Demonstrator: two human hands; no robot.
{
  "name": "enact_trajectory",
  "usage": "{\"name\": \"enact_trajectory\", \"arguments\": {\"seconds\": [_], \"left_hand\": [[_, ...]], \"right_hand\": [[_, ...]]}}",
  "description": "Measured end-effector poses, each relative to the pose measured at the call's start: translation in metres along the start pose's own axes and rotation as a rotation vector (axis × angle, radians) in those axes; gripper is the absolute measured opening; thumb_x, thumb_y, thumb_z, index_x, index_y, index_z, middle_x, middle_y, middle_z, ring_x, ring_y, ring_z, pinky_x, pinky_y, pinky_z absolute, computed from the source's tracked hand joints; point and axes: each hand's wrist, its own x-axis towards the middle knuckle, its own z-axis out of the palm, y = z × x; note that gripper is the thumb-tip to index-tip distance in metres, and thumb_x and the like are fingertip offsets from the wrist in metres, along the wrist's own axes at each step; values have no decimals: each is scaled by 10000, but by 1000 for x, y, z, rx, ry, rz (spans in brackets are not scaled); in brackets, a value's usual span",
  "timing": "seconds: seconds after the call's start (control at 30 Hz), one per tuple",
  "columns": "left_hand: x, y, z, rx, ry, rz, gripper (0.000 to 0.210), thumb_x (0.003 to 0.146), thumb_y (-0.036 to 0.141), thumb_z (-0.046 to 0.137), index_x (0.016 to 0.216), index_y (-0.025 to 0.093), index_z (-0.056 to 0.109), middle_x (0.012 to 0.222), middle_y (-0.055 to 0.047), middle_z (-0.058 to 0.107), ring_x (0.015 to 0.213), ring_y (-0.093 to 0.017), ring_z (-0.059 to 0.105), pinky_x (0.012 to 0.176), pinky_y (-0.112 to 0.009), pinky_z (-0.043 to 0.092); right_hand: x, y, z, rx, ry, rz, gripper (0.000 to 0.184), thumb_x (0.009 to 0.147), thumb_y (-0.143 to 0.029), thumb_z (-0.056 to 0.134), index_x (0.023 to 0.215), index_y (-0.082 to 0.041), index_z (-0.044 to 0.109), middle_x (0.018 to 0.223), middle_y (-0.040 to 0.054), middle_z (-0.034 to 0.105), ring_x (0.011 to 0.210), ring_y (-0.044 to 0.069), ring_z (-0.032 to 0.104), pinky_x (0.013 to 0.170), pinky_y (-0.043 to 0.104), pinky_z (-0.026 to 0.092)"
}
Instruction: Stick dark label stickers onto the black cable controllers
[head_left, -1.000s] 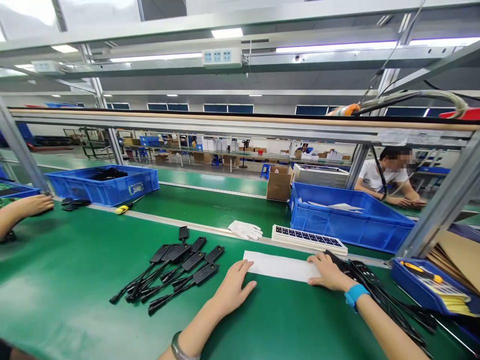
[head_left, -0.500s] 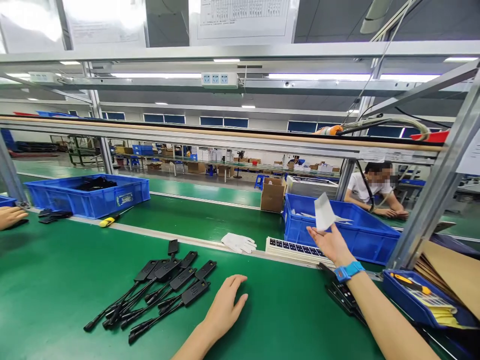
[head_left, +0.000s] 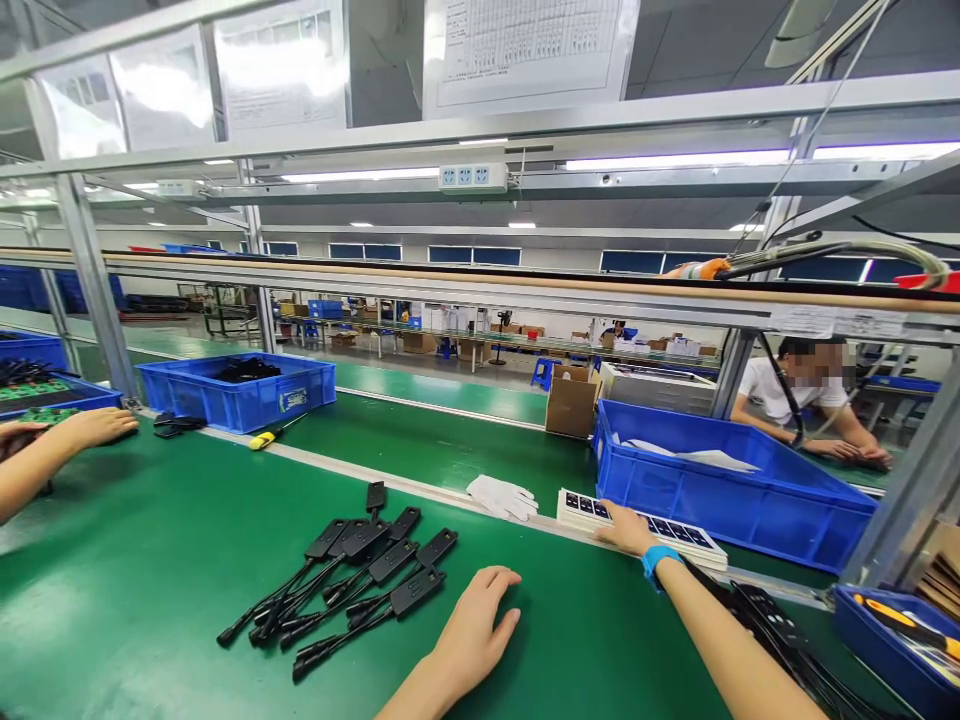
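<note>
My left hand (head_left: 480, 630) rests just above or on the green table, thumb apart from the fingers, holding nothing. To its left lies a pile of black cable units (head_left: 367, 560), flat boxes with short leads and plugs. My right hand (head_left: 628, 528), with a blue band on the wrist, reaches onto a stack of white label sheets (head_left: 694, 540) with dark printed squares. Its fingers are stretched over the front edge of the stack and hide part of it. Behind the stack stands a blue bin (head_left: 720, 500) with white paper (head_left: 712, 459) inside.
A white glove (head_left: 502, 497) and a yellow-handled tool (head_left: 262, 440) lie along the table's metal strip. Another blue bin (head_left: 307, 400) holds black parts. At far left are a co-worker's hands (head_left: 101, 427). Black cables (head_left: 772, 620) and a blue tray (head_left: 885, 640) are at right.
My right hand has let go of a white paper over the blue bin and moved down to the label sheets. The view has turned left; my left hand keeps its pose.
</note>
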Motion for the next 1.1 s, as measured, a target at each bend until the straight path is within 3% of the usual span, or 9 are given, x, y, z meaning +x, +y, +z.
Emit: {"name": "enact_trajectory", "arguments": {"seconds": [0.17, 0.3, 0.43, 0.53, 0.67, 0.77, 0.83, 0.97, 1.1], "left_hand": [[1, 5, -2, -27, 2, -12, 355, 815, 202, 474, 1161, 227, 544, 1234, -77, 553, 1151, -224, 499, 1018, -394, 404], [2, 8, -1, -102, 13, -61, 326, 804, 249, 505, 1120, 229, 581, 1190, -72, 591, 1095, -232, 535, 990, -402, 421], [11, 5, 5, -513, 79, -241, 526, 810, 511, 516, 1199, 159, 557, 1165, -136, 611, 1051, -243, 571, 876, -381, 487], [17, 3, 4, -748, 98, -311, 632, 812, 618, 435, 1157, 104, 562, 1061, -155, 642, 943, -226, 613, 758, -343, 513], [15, 1, -8, -569, 171, -238, 202, 738, 300, 568, 851, 138, 609, 794, -42, 644, 790, -174, 590, 712, -273, 462], [3, 7, -20, -421, 188, -234, 130, 649, 99, 524, 742, 169, 581, 649, 28, 562, 650, -127, 508, 610, -222, 387], [-12, 16, -28, -348, 160, -220, 196, 615, 49, 501, 733, 179, 586, 604, 51, 520, 586, -108, 454, 551, -208, 328], [-51, 36, -46, -143, 94, -124, 168, 733, 102, 522, 790, 202, 644, 694, 29, 617, 651, -120, 527, 611, -223, 364], [-93, 30, -50, 182, -25, 26, 141, 856, 312, 569, 881, 233, 683, 915, -30, 668, 866, -172, 598, 776, -268, 438]], "right_hand": [[-12, -2, -4, -264, 9, -197, 283, 840, -141, 479, 1043, -165, 675, 1024, 134, 677, 1034, 288, 588, 884, 420, 405], [-22, -5, -17, -361, 93, -353, 311, 897, -169, 397, 951, -168, 704, 945, 121, 700, 937, 267, 614, 843, 396, 426], [-47, -19, -9, -381, 186, -519, 366, 921, -161, 345, 1129, -149, 646, 1139, 132, 649, 1068, 269, 566, 920, 436, 421], [-83, -43, 17, -379, 261, -826, 385, 916, -106, 330, 1167, -144, 619, 1169, 113, 640, 1055, 243, 581, 904, 413, 457], [-135, -79, 44, -304, 351, -1062, 292, 896, -215, 476, 1147, -146, 606, 1156, 123, 638, 989, 276, 601, 826, 445, 507], [-154, -102, 44, -171, 383, -880, 397, 880, -362, 536, 1213, -147, 546, 1177, 154, 603, 1038, 296, 571, 835, 452, 511], [-158, -114, 40, -89, 370, -769, 279, 922, -324, 461, 1131, -180, 577, 1056, 124, 639, 930, 254, 607, 750, 395, 532], [-164, -122, 42, -67, 296, -897, 225, 941, -234, 400, 871, -229, 614, 778, 42, 640, 634, 182, 590, 551, 309, 467], [-189, -117, 69, -62, 314, -1117, 213, 893, -193, 449, 884, -292, 638, 749, 9, 658, 672, 184, 619, 588, 298, 477]]}}
